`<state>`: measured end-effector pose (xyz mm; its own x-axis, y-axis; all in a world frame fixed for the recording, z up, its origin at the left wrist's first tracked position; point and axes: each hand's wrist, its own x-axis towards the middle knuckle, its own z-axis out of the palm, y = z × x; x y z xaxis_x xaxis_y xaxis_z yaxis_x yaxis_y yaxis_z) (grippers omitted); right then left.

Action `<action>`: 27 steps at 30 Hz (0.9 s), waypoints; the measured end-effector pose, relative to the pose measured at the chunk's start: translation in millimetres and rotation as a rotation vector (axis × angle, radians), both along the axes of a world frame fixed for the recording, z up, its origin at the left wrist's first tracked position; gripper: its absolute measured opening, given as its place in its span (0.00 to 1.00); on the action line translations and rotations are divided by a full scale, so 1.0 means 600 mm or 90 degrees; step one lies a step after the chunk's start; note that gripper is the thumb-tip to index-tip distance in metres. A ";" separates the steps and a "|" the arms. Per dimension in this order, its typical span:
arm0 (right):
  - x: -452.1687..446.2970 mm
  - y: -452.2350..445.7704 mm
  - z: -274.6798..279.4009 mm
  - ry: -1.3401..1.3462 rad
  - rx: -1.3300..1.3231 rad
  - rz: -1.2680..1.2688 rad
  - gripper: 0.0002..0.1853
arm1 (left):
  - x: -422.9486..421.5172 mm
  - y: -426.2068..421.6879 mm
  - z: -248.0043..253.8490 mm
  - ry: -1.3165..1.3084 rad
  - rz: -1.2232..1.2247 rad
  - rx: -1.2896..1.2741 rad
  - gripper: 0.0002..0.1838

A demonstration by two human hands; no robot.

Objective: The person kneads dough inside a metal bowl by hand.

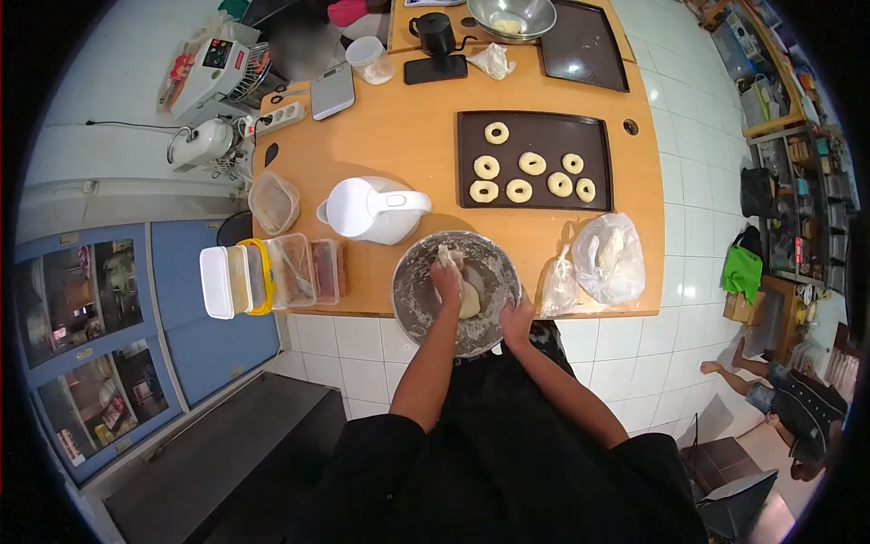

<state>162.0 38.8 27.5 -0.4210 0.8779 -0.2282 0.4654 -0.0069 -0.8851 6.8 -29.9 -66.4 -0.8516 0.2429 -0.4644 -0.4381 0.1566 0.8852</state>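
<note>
the left hand [447,279] reaches down into a metal bowl [490,267] at the near edge of the table [317,181]. its fingertips run into a pale, sticky smear, so i cannot tell whether the fingers are spread, pressed together or pinching dough. the dough [470,302] sits low in the bowl, just beside that hand, which covers part of it; its full shape is hard to make out. the right hand [517,321] pinches the bowl's rim on the right side, and the tips of its fingers are hidden. the bowl's underside is out of sight, and pale streaks coat its inner wall.

beyond, a dark tray [548,130] bears eight dough rings [532,164], the hole in some only a slit. right of the bowl, a cloudy plastic bag [609,258] blurs whatever is inside. a white kettle [362,208] stands left. at the top, a second bowl [536,20] is cut off by the frame. a person [807,408] lies far right, too small for detail.
</note>
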 end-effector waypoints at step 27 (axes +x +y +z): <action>-0.001 -0.007 -0.007 0.003 0.074 0.005 0.22 | 0.064 -0.128 0.126 0.186 -0.397 -0.273 0.22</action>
<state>161.3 34.4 23.6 -0.4293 0.8948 -0.1229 0.4602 0.0997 -0.8822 45.3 -106.8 9.5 -0.7193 0.5647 -0.4047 0.0814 0.6470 0.7581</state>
